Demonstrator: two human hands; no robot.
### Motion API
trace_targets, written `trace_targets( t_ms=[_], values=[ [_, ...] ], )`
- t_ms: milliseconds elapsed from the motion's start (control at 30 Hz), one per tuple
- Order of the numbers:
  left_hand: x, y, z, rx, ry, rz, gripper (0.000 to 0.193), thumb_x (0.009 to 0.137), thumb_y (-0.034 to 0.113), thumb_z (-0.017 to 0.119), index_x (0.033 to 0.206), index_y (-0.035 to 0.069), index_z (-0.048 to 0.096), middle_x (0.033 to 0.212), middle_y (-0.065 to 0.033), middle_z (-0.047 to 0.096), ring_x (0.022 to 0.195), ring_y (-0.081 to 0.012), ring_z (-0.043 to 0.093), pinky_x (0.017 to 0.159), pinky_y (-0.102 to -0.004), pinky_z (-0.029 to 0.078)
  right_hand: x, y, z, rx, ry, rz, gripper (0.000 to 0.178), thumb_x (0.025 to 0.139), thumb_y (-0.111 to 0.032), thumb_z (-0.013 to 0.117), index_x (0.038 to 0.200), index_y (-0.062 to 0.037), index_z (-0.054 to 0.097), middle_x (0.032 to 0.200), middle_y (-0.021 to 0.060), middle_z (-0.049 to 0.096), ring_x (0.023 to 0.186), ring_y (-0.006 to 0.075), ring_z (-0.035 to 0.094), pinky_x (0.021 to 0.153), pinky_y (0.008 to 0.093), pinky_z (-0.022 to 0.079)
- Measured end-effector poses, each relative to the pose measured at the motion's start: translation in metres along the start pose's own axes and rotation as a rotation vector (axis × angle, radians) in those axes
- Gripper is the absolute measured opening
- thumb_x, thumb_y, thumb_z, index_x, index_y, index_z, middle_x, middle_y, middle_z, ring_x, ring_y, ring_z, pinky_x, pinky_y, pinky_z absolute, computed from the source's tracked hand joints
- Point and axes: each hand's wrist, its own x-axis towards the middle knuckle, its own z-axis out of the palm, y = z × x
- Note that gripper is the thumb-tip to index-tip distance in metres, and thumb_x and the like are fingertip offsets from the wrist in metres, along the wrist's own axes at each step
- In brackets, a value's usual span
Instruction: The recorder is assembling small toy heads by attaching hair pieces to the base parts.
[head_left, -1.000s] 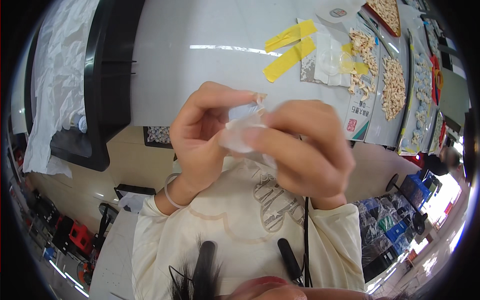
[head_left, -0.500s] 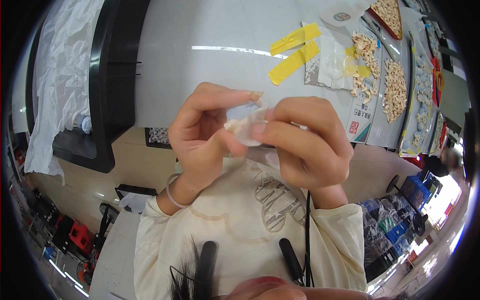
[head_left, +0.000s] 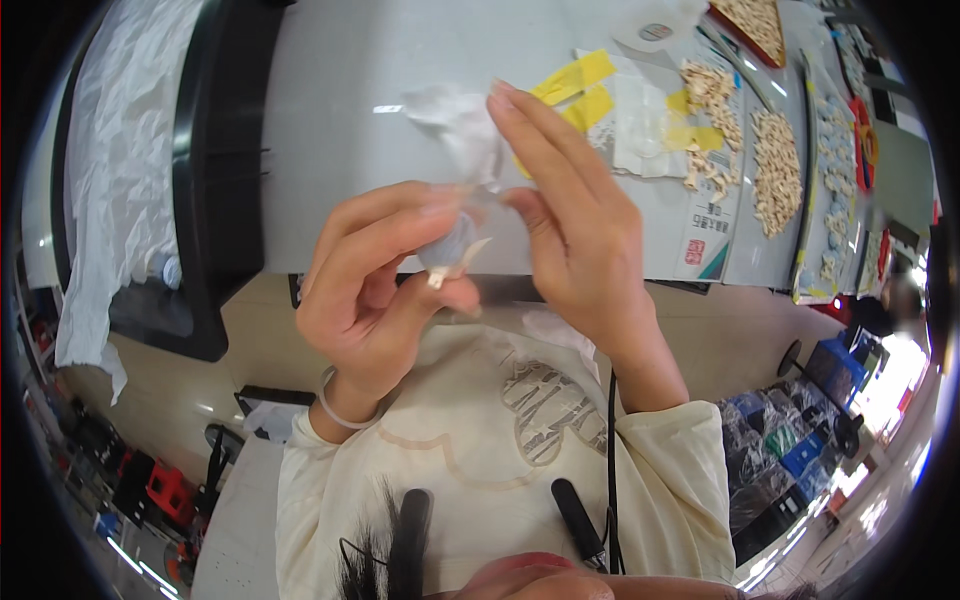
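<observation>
Held between the fingers and thumb of my left hand [head_left: 365, 280] is a small rounded grey-blue piece [head_left: 452, 243] with cream bits at its lower edge. My right hand [head_left: 580, 215] is raised to the right of it, thumb and fingers spread apart. A thin white sheet [head_left: 460, 130], smeared by motion, shows just left of the right fingertips, over the table. Whether it touches those fingers is hard to see, but they are not closed on it.
Yellow tape strips [head_left: 575, 82] and heaps of small cream pieces [head_left: 777, 170] lie on the grey table [head_left: 330, 130] at the right. Similar grey-blue pieces line a board [head_left: 835, 180] at the far right. A black tray [head_left: 215, 190] with crumpled white sheeting [head_left: 125, 150] stands left.
My right hand has moved up and away from the left, and its pinch on a thin whitish piece has opened. A white sheet now shows beyond the hands. The left hand keeps the grey-blue piece.
</observation>
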Motion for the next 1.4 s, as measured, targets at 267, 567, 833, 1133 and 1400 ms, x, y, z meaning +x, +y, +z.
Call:
trace_targets(
  t_ms=[267, 567, 833, 1133, 1400],
  values=[
    [-0.001, 0.005, 0.007, -0.11, 0.089, -0.059, 0.046, 0.069, 0.02, 0.071, 0.1, 0.001, 0.043, 0.097, -0.0206, 0.054, 0.084, -0.0288, 0.059, 0.069, -0.0324, 0.052, -0.022, 0.005, -0.051, -0.103, -0.01, -0.117, 0.027, 0.065, 0.006, 0.058, 0.089, -0.006, 0.063, 0.097, 0.0082, 0.06, 0.086, 0.0225, 0.056, 0.071, 0.0296, 0.045],
    [0.001, -0.009, 0.017, -0.085, -0.028, -0.019, 0.044, 0.079, 0.036, 0.06, 0.102, 0.0, 0.048, 0.093, -0.0171, 0.051, 0.077, -0.027, 0.06, 0.061, -0.0292, 0.053, -0.011, 0.071, -0.134, -0.419, 0.137, 0.242, 0.013, 0.064, 0.0, 0.061, 0.077, -0.0027, 0.062, 0.076, 0.0042, 0.058, 0.065, 0.0171, 0.052, 0.059, 0.0252, 0.041],
    [0.002, -0.004, 0.029, -0.258, 0.0, -0.299, 0.049, 0.067, 0.023, 0.073, 0.101, -0.002, 0.048, 0.095, -0.0145, 0.052, 0.076, -0.0249, 0.061, 0.062, -0.0312, 0.054, 0.001, 0.088, -0.136, -0.346, -0.112, 0.243, 0.012, 0.063, -0.007, 0.061, 0.075, -0.0028, 0.061, 0.071, 0.0056, 0.052, 0.068, 0.019, 0.048, 0.065, 0.029, 0.04],
    [0.007, -0.009, 0.036, -0.334, 0.013, -0.316, 0.044, 0.072, 0.024, 0.069, 0.1, -0.002, 0.048, 0.096, -0.0153, 0.053, 0.082, -0.0242, 0.058, 0.066, -0.031, 0.052, -0.007, 0.078, -0.142, -0.041, 0.089, 0.276, 0.011, 0.069, 0.002, 0.061, 0.079, 0.0012, 0.059, 0.079, 0.0047, 0.059, 0.07, 0.0116, 0.057, 0.066, 0.0223, 0.045],
    [0.014, -0.025, 0.035, -0.423, -0.083, -0.311, 0.043, 0.073, 0.018, 0.069, 0.103, -0.005, 0.048, 0.098, -0.016, 0.053, 0.085, -0.0246, 0.058, 0.072, -0.0312, 0.05, -0.003, 0.051, -0.134, 0.418, 0.118, 0.298, 0.014, 0.071, 0.007, 0.062, 0.085, 0.0054, 0.06, 0.083, 0.0085, 0.062, 0.073, 0.0112, 0.058, 0.068, 0.0207, 0.047]
  ],
)
